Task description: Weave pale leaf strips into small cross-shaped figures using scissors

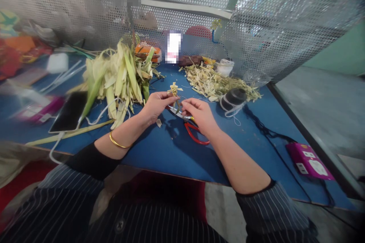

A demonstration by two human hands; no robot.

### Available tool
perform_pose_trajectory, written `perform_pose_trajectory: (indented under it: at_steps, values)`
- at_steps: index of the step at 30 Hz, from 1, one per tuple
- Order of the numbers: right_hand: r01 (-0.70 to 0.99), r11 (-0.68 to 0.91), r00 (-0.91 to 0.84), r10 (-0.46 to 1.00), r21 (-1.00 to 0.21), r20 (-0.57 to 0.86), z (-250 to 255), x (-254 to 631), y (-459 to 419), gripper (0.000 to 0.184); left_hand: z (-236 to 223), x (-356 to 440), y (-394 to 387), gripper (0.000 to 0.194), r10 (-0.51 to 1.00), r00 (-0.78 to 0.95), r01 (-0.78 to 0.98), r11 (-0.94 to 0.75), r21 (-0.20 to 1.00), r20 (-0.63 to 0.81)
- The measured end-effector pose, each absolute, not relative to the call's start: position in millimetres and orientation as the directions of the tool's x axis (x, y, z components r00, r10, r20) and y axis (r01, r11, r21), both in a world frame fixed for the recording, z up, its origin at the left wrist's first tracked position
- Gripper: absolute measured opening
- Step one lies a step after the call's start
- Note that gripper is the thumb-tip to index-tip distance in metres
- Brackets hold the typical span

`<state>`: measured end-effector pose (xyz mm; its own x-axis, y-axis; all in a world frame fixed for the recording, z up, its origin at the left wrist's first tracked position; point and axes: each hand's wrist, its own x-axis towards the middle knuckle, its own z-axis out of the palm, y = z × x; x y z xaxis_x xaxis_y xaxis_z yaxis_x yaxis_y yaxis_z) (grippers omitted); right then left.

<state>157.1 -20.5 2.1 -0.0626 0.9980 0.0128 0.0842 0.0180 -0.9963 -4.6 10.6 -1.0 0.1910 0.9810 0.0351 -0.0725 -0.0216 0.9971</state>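
Note:
Over the middle of the blue table, my left hand [156, 107] pinches a small pale-yellow husk flower [174, 89] between thumb and fingertips. The petals stand up above the thumb, and a greenish stem end hangs below. My right hand [199, 113] is closed close beside it, thumb against fingers. What sits in that pinch, perhaps a thread or the stem's end, is too small to make out. Beneath the hands lie scissors with red handles [196, 135], their blades partly hidden. A small husk scrap [159, 123] rests near my left wrist.
A heap of corn husks [114, 76] lies left, beside a phone [69, 112] with a white cable. Husk trimmings [207, 79] and a black thread spool [233, 99] are on the right. A purple power strip [309, 161] sits far right. Perforated metal sheeting [194, 15] stands behind.

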Motion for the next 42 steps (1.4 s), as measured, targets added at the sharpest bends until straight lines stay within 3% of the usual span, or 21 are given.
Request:
perform_pose_trajectory:
  at_steps: [8, 12, 16, 23, 26, 32, 42]
  values:
    - [0.071, 0.002, -0.07, 0.998, -0.997, -0.003, -1.0, 153.2, -21.4, 0.015, -2.1, -4.2, 9.1, 0.02, 0.959, 0.282, -0.077, 0.037, 0.996, -0.013]
    - [0.287, 0.116, -0.053, 0.993, -0.951, 0.105, -1.8, 157.1, -20.2, 0.015, -0.5, -5.1, 9.4, 0.02, 0.964, 0.265, -0.023, -0.014, 1.0, 0.019]
    - [0.578, 0.303, -0.08, 0.945, -0.758, 0.316, -0.7, 160.3, -21.5, 0.014, 0.6, -4.9, 8.7, 0.019, 0.964, 0.262, 0.066, -0.072, 0.995, 0.053]
    - [0.698, 0.33, -0.074, 0.916, -0.635, 0.394, -0.8, 161.0, -21.7, 0.013, 4.0, -2.1, 5.6, 0.024, 0.949, 0.309, 0.094, -0.103, 0.99, 0.069]
    - [0.677, 0.322, -0.069, 0.923, -0.662, 0.378, -3.1, 161.2, -20.0, 0.015, 4.2, -1.4, 5.3, 0.025, 0.945, 0.327, 0.05, -0.042, 0.998, 0.023]
    - [0.409, 0.249, -0.067, 0.968, -0.878, 0.244, -5.5, 156.6, -20.1, 0.017, -0.9, -2.1, 7.0, 0.024, 0.955, 0.293, 0.046, -0.054, 0.997, 0.038]
    - [0.488, 0.344, -0.053, 0.929, -0.802, 0.367, -5.9, 161.5, -18.9, 0.014, 1.9, -1.3, 3.4, 0.029, 0.928, 0.337, 0.003, 0.168, 0.986, -0.159]
